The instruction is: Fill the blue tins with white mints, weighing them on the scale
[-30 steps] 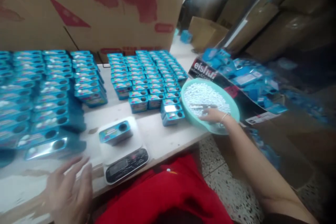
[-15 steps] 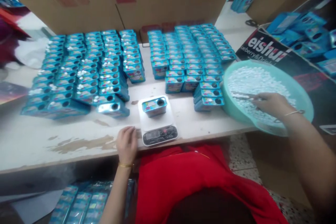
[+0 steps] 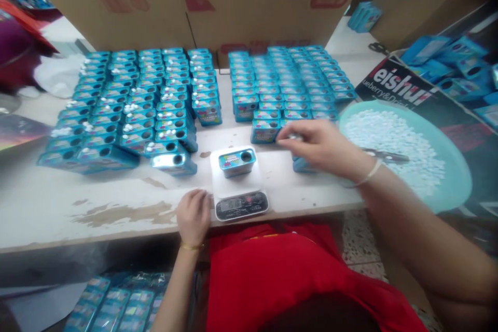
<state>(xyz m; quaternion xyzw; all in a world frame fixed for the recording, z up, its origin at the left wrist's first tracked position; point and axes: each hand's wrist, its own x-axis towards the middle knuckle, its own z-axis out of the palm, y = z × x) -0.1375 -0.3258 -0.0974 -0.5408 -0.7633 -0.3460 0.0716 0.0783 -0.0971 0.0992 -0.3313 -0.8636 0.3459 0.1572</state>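
A small blue tin (image 3: pixel 236 162) with a dark round opening in its lid stands on the white kitchen scale (image 3: pixel 218 181), near the table's front edge. My left hand (image 3: pixel 194 218) lies on that edge just left of the scale, fingers laid flat, holding nothing. Up and to the right of the scale, my right hand (image 3: pixel 319 148) is in the air with thumb and fingers pinched together. Small white tablets (image 3: pixel 296 136) show between its fingertips, partly hidden. The green basin (image 3: pixel 461 176) to the right holds a heap of similar white tablets, with a dark metal tool (image 3: pixel 385 155) lying on them.
Blue tins (image 3: pixel 112 98) stand in packed rows at left, several with white tablets on their lids; more rows (image 3: pixel 280 78) stand at right. A large cardboard box (image 3: pixel 233 10) closes off the back. A printed carton (image 3: pixel 412 83) of blue boxes stands at far right.
My right hand has moved left from the basin toward the scale, with white tablets in its fingertips. My left hand stays beside the scale, and the tin remains on it.
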